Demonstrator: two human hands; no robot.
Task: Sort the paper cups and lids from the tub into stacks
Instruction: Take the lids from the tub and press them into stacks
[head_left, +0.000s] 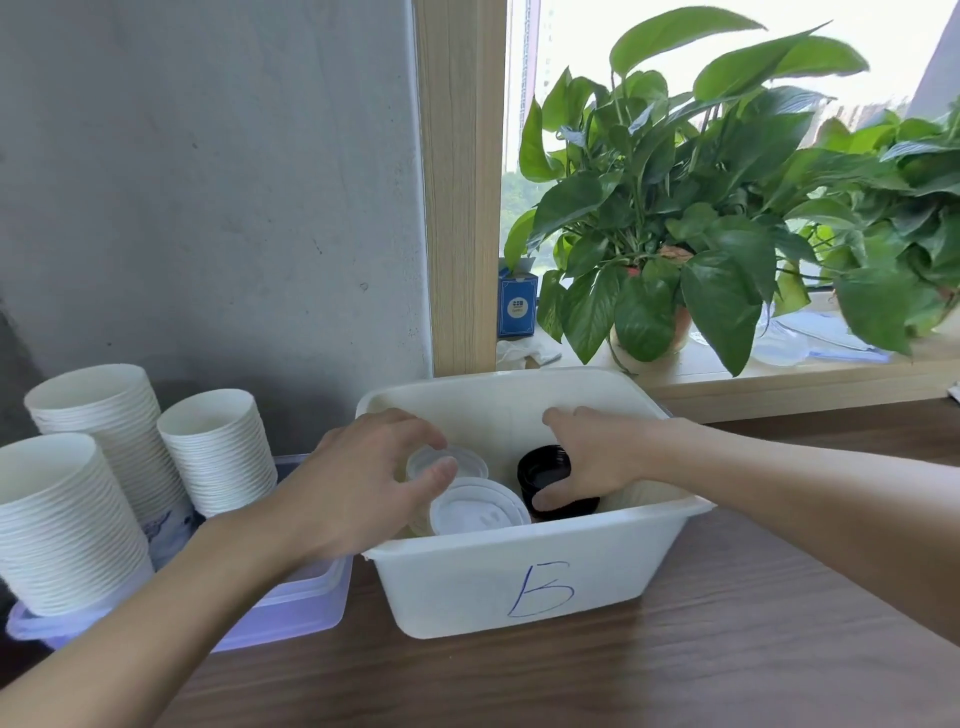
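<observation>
Since both hands were down inside the white tub (467, 587) marked B, what mattered was which stack lay under which hand. The left hand (358, 483) curled fingers and thumb round a short stack of white lids (470, 458) on the tub's left side. The right hand (597, 457) clasped the black lids (543, 470) near the centre, thumb below and fingers over the top. Both stacks lay tipped over, their long axes seemingly running toward the person. A larger lid stack (475, 512) leaned at the front wall, just below the left thumb. The cup stacks (67, 519) stood well to the left in a clear tray (291, 603) on the desk (727, 623), nearer the left hand, so that side's lift probably led leftward.
</observation>
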